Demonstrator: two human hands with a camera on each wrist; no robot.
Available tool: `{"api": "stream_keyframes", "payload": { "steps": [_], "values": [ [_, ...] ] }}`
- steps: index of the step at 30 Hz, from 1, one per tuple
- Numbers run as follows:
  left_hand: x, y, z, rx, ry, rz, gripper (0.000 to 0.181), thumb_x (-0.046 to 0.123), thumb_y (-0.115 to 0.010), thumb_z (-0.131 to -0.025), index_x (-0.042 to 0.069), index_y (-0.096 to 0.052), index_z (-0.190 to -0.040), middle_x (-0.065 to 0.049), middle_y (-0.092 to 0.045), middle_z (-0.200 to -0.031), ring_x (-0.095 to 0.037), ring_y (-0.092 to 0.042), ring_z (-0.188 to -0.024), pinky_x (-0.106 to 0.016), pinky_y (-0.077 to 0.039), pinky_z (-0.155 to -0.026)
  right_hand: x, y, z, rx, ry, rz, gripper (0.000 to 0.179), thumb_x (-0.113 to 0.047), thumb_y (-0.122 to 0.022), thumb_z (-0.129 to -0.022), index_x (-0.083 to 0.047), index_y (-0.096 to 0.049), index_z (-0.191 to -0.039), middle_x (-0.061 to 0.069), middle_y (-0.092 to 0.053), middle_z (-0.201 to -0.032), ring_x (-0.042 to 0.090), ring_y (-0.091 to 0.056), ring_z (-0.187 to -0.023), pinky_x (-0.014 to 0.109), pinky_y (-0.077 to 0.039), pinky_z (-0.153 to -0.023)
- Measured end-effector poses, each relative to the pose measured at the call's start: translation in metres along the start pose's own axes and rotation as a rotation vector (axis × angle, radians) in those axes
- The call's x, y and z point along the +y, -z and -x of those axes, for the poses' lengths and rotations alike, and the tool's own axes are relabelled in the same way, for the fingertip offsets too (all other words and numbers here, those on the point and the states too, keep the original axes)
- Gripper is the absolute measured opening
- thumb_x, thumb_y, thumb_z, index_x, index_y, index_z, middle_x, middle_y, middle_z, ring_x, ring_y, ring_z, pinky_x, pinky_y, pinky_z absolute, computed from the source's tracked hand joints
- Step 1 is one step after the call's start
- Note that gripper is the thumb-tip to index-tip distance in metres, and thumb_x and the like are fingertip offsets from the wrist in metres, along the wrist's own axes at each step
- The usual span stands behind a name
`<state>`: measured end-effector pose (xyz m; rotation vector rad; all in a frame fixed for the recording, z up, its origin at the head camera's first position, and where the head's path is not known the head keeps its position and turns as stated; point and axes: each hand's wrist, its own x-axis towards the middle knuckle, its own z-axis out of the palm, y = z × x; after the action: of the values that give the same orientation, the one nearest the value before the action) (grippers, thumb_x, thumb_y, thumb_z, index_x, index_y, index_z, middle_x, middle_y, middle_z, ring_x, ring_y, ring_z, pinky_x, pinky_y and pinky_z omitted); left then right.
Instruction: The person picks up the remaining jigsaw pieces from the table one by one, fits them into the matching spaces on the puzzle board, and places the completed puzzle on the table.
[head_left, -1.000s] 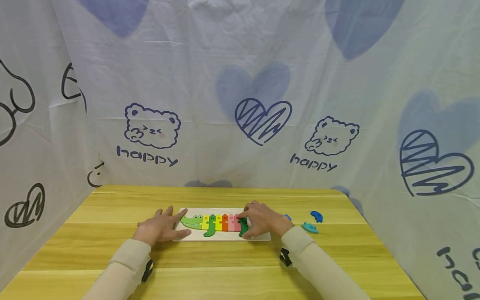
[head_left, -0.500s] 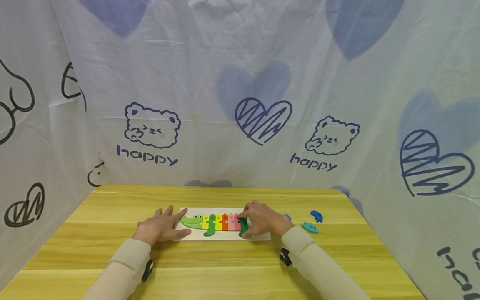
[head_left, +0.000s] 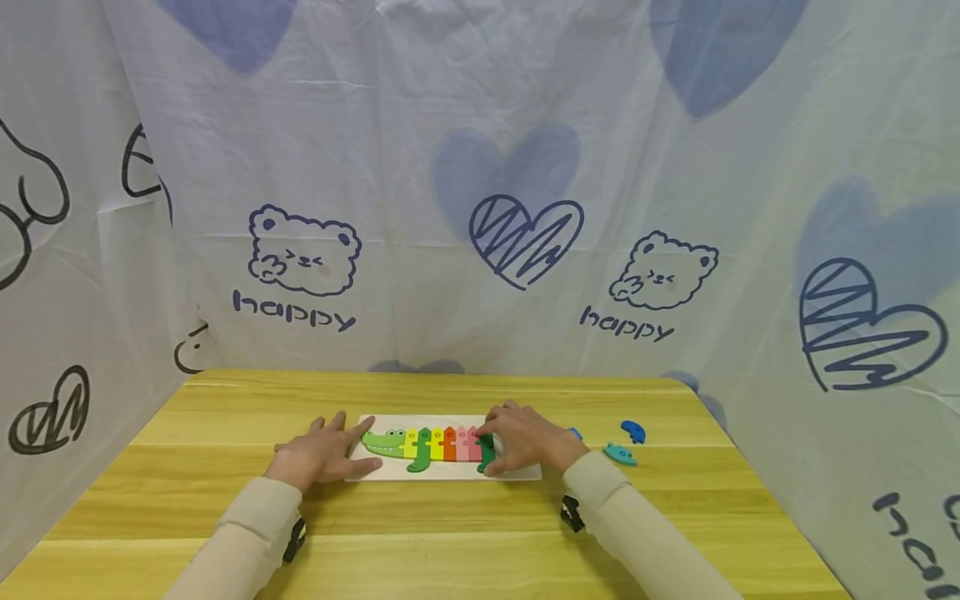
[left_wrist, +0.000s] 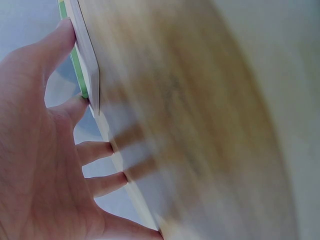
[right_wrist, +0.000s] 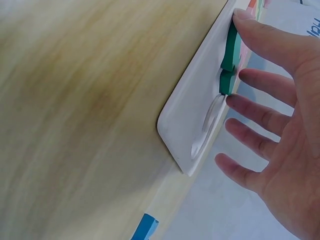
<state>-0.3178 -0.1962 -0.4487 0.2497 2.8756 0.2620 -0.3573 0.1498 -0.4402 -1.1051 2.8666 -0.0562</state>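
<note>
On the table lies 1 white board with 1 crocodile puzzle. The left hand, spread wide, touches the board; the right hand pinches 1 dark green piece. At right lie 2 blue pieces and 1 teal piece.

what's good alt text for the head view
A right hand touches the dark green leg piece of a crocodile puzzle; the left hand touches its pale board near the head. A teal piece and blue pieces lie to the right.
</note>
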Motion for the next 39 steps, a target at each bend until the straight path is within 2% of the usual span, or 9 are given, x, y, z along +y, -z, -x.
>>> {"api": "stream_keyframes", "payload": {
  "steps": [13,21,25,30,39],
  "values": [
    [0.000,0.001,-0.001,-0.001,0.001,-0.001,0.091,0.077,-0.056,-0.090,0.027,-0.034,-0.162,-0.029,-0.026,-0.167,-0.063,-0.024,-0.149,-0.097,-0.027,-0.088,0.002,0.000,0.000,-0.004,-0.004,0.010,0.066,-0.054,-0.082,-0.083,-0.018,-0.068,-0.138,0.005,-0.065,-0.138,0.024,-0.054,-0.119,0.045,-0.053,-0.099],
    [-0.001,0.000,-0.001,-0.002,0.000,0.008,0.091,0.077,-0.055,-0.090,0.027,-0.033,-0.162,-0.029,-0.024,-0.168,-0.063,-0.022,-0.150,-0.098,-0.025,-0.089,0.017,0.018,0.014,0.042,-0.045,-0.121,0.061,-0.044,-0.082,-0.086,-0.012,-0.067,-0.137,0.009,-0.064,-0.142,0.031,-0.054,-0.129,0.052,-0.047,-0.111],
    [-0.001,0.001,-0.001,-0.003,0.002,0.008,0.091,0.077,-0.055,-0.090,0.027,-0.033,-0.162,-0.029,-0.024,-0.168,-0.062,-0.022,-0.150,-0.098,-0.024,-0.089,0.029,0.027,0.022,0.060,-0.060,-0.117,0.060,-0.041,-0.082,-0.088,-0.011,-0.067,-0.137,0.012,-0.063,-0.143,0.035,-0.054,-0.133,0.055,-0.045,-0.115],
    [0.000,0.000,-0.001,-0.002,0.006,0.004,0.092,0.078,-0.055,-0.089,0.027,-0.034,-0.162,-0.028,-0.025,-0.168,-0.062,-0.023,-0.150,-0.098,-0.025,-0.089,0.043,0.036,0.032,0.084,-0.034,-0.075,0.057,-0.035,-0.081,-0.089,-0.007,-0.066,-0.136,0.016,-0.064,-0.141,0.037,-0.057,-0.129,0.056,-0.048,-0.110],
    [-0.001,-0.002,-0.001,-0.001,0.006,0.011,0.092,0.078,-0.055,-0.089,0.027,-0.033,-0.162,-0.029,-0.024,-0.168,-0.063,-0.022,-0.149,-0.098,-0.024,-0.088,0.066,0.036,0.050,0.121,-0.011,-0.012,0.050,-0.027,-0.081,-0.089,-0.004,-0.069,-0.132,0.016,-0.069,-0.134,0.037,-0.061,-0.123,0.054,-0.052,-0.105]
  ]
}}
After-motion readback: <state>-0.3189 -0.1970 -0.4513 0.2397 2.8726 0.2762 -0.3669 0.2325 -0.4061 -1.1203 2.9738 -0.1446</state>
